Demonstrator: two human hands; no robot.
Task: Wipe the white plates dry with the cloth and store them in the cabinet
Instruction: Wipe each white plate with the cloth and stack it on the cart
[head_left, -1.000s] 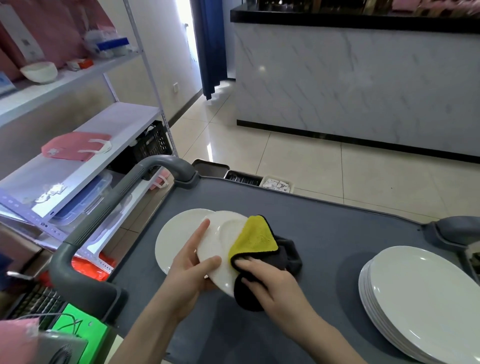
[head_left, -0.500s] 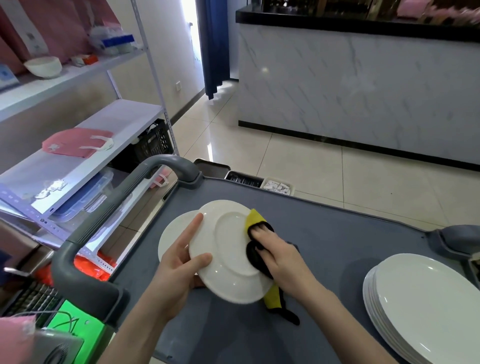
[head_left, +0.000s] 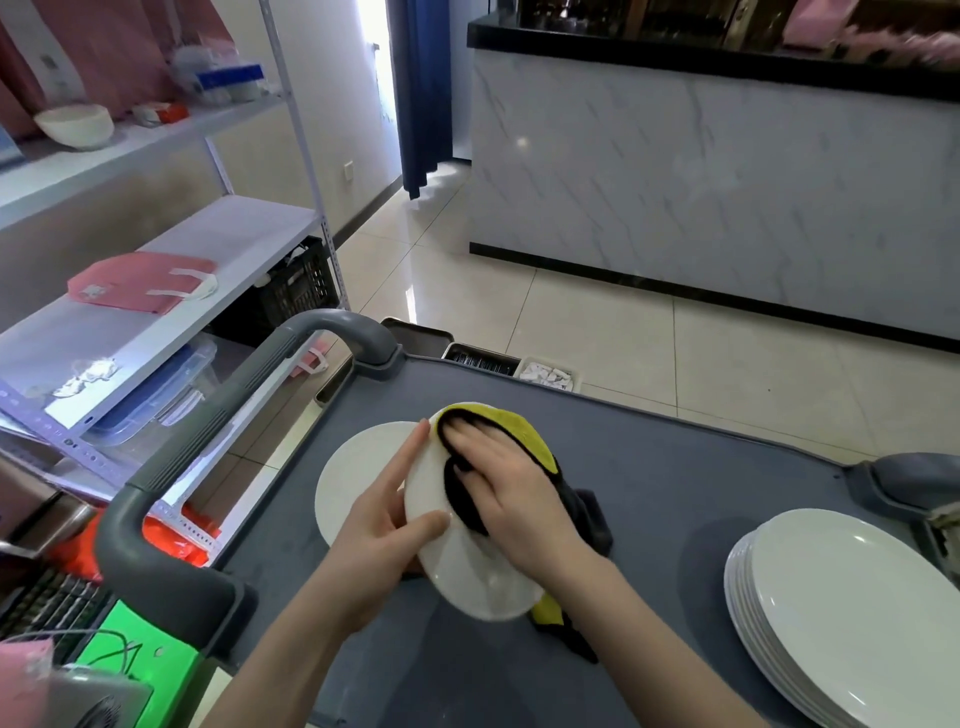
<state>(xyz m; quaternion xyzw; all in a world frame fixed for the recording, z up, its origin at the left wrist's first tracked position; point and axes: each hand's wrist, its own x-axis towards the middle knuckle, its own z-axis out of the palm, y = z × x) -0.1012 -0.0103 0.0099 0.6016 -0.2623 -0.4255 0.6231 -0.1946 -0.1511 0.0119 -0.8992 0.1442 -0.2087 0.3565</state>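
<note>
My left hand (head_left: 382, 530) grips the left rim of a small white plate (head_left: 467, 577), held tilted above the grey cart top (head_left: 649, 519). My right hand (head_left: 506, 483) presses a yellow and black cloth (head_left: 524, 428) flat against the plate's upper part; the cloth wraps over the far rim and hangs out below the plate. Another white plate (head_left: 358, 467) lies flat on the cart just left of and under the held one. A stack of several larger white plates (head_left: 852, 613) sits at the cart's right end.
The cart's grey handle (head_left: 208, 447) curves along its left side. A metal shelf rack (head_left: 156, 291) with a pink bag, a bowl and plastic boxes stands to the left. A marble-fronted counter (head_left: 727, 171) is across the tiled floor.
My right hand slid the cloth from the plate's right edge up over its upper part. The plate has tipped steeper in my left hand.
</note>
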